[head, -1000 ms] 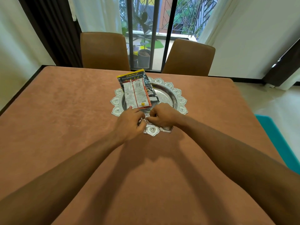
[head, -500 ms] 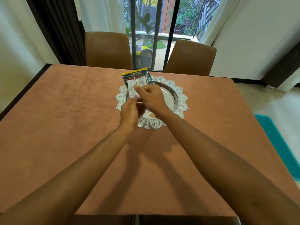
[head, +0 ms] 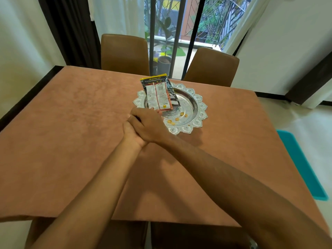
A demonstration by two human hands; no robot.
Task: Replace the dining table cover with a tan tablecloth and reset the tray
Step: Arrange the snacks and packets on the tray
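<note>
Nearest us, a dark chair back (head: 188, 236) shows under the table edge. Both bare forearms reach out over the tan tablecloth (head: 71, 132), which lies flat across the whole top.

The hands meet mid-table. The right hand (head: 146, 124) lies across the left hand (head: 132, 135), touching it and hiding most of it. The right's fingers are curled tight, knuckles up. We can't see how the left's fingers lie. One fingertip (head: 159, 112) pokes out on the far side, touching the lower end of the snack packet (head: 158, 94). We cannot tell which hand it belongs to, so we cannot tell which hand has the grip.

The packet rises just beyond the fingers, printed back towards us, top end tilted away and slightly left.

The silver tray (head: 202, 106) with a scalloped rim sits on the cloth, just beyond and right of the fingers. Its near-left rim is hidden by the hands. The packet stands over its left part. A few small yellow pieces (head: 177, 119) lie loose in the tray, just right of the fingers.

Well to the right of the fingers, off the table, a teal mat (head: 301, 164) lies on the floor.

Far beyond the fingers, two brown chairs (head: 124, 51) (head: 212, 67) stand at the far table edge. Behind them is a barred glass door (head: 195, 33) with a potted plant (head: 164, 62) outside.
</note>
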